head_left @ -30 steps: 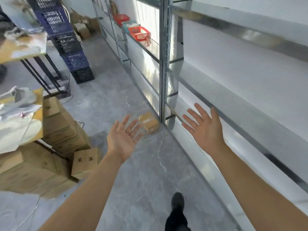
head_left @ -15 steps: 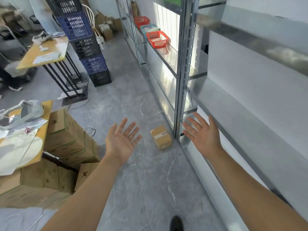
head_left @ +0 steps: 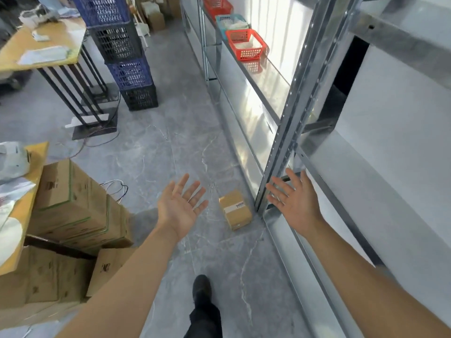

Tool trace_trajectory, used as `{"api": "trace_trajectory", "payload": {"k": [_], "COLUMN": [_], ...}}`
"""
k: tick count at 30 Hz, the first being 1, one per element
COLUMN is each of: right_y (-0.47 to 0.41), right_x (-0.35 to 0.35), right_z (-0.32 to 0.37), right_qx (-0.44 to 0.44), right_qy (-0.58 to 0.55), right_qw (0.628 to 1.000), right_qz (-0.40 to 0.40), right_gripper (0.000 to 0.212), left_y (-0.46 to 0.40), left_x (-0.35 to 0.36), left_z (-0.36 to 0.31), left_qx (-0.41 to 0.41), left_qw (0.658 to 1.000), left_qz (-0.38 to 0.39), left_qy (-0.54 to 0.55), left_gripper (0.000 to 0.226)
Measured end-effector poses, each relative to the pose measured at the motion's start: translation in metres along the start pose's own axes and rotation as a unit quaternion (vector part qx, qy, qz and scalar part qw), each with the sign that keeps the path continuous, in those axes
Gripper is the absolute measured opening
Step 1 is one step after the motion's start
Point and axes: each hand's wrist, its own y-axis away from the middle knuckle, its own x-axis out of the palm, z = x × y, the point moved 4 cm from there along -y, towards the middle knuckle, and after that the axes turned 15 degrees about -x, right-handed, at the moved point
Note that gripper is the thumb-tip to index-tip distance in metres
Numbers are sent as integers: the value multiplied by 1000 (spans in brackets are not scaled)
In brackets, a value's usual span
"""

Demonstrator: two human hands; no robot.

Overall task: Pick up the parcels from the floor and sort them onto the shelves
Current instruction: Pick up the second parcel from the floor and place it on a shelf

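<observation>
A small brown cardboard parcel (head_left: 235,209) with a white label lies on the grey marble floor, close to the foot of the metal shelving upright (head_left: 285,132). My left hand (head_left: 181,207) is held out palm up, fingers spread, just left of the parcel and above the floor. My right hand (head_left: 294,200) is open with fingers apart, right of the parcel, in front of the upright. Neither hand touches the parcel. The metal shelves (head_left: 380,191) run along the right side.
Large cardboard boxes (head_left: 73,203) are stacked at left beside a yellow table (head_left: 29,172). Stacked blue and black crates (head_left: 127,57) stand further ahead next to a desk (head_left: 41,47). Red basket (head_left: 246,43) and teal basket (head_left: 230,21) sit on a far shelf. My shoe (head_left: 201,289) shows below.
The view has tilted up and moved forward along the aisle. Both hands stay open and spread. The parcel now lies in plain sight between them instead of partly behind my left fingers.
</observation>
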Motion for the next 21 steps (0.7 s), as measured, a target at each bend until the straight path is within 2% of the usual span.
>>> {"api": "trace_trajectory", "payload": {"k": [6,11,15,21], "right_y": [-64,-118,-173,-267], "right_x": [28,25,-4,-86], "right_z": [-39,-80,-135,-262], "right_qx": [18,57,100,158], "right_qy": [-6,1,10,111], "right_qw": [999,996,990,976], "right_qz": [-43,-74,-96,-105], "right_gripper": [59,61,65,64], "left_y": [-80,-145,-213,-345], "left_x": [-5,-20,-46,-109], "left_z": [-61,-82,-66,-4], "left_qx": [-32,-54,-72,-105], "left_qw": [999,998,995,986], "left_qz": [0,-35,-62,-124], "left_qy": [-19,-24,-8,30], "left_gripper": [52,51,52,55]}}
